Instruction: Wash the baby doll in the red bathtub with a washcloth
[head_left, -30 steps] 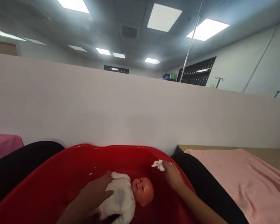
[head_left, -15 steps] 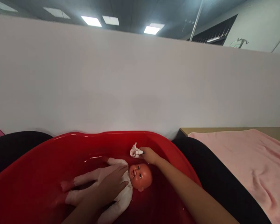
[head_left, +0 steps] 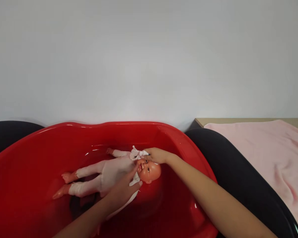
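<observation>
A baby doll (head_left: pixel 106 173) in a white suit lies on its back inside a red plastic tub (head_left: pixel 52 138), head to the right. My left hand (head_left: pixel 125 190) rests flat on the doll's chest, fingers stretched toward its chin. My right hand (head_left: pixel 157 155) pinches a small white cloth (head_left: pixel 137 154) and holds it against the doll's face, just above the head (head_left: pixel 149 171). The doll's legs point left with bare feet showing.
A white partition wall stands right behind the tub. A black rim or cushion (head_left: pixel 238 165) surrounds the tub on both sides. To the right a pink towel (head_left: pixel 270 148) covers a tan tabletop (head_left: pixel 203 121).
My right hand brought the white cloth from the tub's right rim down to the doll's face. The view tilted down, so more of the doll and tub shows. My left hand stays on the chest.
</observation>
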`<control>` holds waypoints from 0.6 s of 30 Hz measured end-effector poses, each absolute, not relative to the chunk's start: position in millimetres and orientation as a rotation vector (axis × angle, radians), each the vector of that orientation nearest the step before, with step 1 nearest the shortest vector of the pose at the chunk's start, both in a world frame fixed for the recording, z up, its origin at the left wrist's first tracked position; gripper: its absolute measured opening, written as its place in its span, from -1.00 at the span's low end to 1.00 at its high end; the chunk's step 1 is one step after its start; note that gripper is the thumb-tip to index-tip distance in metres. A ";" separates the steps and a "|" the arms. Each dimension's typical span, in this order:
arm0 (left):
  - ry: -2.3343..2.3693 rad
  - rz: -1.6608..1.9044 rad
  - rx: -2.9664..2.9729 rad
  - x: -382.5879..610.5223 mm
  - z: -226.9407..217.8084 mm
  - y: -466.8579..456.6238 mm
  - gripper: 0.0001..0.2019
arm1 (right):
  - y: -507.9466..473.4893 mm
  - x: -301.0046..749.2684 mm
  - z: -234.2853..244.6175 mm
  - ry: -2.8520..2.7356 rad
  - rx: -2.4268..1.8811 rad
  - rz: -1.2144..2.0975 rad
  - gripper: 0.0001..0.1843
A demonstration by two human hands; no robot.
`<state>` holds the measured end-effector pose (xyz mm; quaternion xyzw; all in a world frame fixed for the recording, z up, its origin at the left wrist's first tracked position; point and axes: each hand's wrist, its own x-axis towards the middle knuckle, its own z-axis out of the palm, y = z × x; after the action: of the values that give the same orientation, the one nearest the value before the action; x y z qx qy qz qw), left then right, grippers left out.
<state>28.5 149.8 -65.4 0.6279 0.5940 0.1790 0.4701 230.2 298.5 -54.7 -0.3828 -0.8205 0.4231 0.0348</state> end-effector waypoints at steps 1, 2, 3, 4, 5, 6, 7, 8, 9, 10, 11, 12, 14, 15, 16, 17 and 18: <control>1.425 0.445 1.534 28.8 -64.8 148.9 -0.18 | 299.8 233.0 -55.2 -2.542 -1.240 1.288 -0.73; 1.401 0.448 1.531 28.8 -64.6 147.9 -0.18 | 301.3 236.0 -55.7 -2.550 -1.326 1.268 -0.69; 1.390 0.440 1.533 28.6 -64.9 147.0 -0.17 | 302.9 238.8 -55.9 -2.546 -1.422 1.243 -0.67; 1.395 0.419 1.541 28.2 -65.4 146.3 -0.18 | 304.1 241.1 -55.7 -2.534 -1.508 1.215 -0.65; 1.402 0.402 1.549 27.6 -66.0 145.6 -0.18 | 304.6 242.6 -54.7 -2.517 -1.565 1.194 -0.65; 1.407 0.395 1.554 27.1 -66.6 145.1 -0.19 | 304.2 243.0 -53.0 -2.498 -1.585 1.180 -0.64; 1.407 0.395 1.559 26.5 -66.9 144.7 -0.20 | 302.6 242.2 -50.5 -2.480 -1.568 1.172 -0.64; 1.404 0.403 1.562 26.0 -67.1 144.5 -0.21 | 299.9 240.1 -47.5 -2.469 -1.513 1.174 -0.62; 1.397 0.417 1.563 25.5 -67.1 144.3 -0.22 | 296.1 237.0 -44.2 -2.466 -1.427 1.192 -0.60; 1.380 0.433 1.563 25.1 -66.9 144.1 -0.22 | 291.5 233.2 -41.0 -2.466 -1.319 1.227 -0.58; 1.362 0.452 1.561 24.7 -66.5 143.8 -0.22 | 286.6 228.9 -38.3 -2.469 -1.214 1.270 -0.57; 1.349 0.469 1.560 24.4 -65.9 143.5 -0.22 | 281.9 224.9 -36.3 -2.480 -1.125 1.306 -0.57; 1.342 0.487 1.575 24.2 -64.1 142.7 -0.22 | 275.1 219.1 -35.3 -2.539 -1.003 1.329 -0.59; 1.347 0.485 1.592 24.4 -63.0 142.3 -0.23 | 273.9 218.1 -36.3 -2.576 -0.979 1.323 -0.60; 1.356 0.475 1.613 24.7 -61.7 142.0 -0.23 | 274.5 218.7 -38.0 -2.609 -0.986 1.306 -0.61; 1.383 0.460 1.628 24.9 -60.6 141.9 -0.24 | 276.8 220.7 -40.3 -2.637 -1.024 1.281 -0.61; 1.411 0.440 1.639 25.1 -59.7 142.1 -0.24 | 280.6 223.8 -42.9 -2.653 -1.099 1.250 -0.62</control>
<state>25.1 142.1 -59.7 0.6630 0.5708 0.1779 0.4506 223.8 280.6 -42.9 -0.3509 -0.8471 0.3992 0.0049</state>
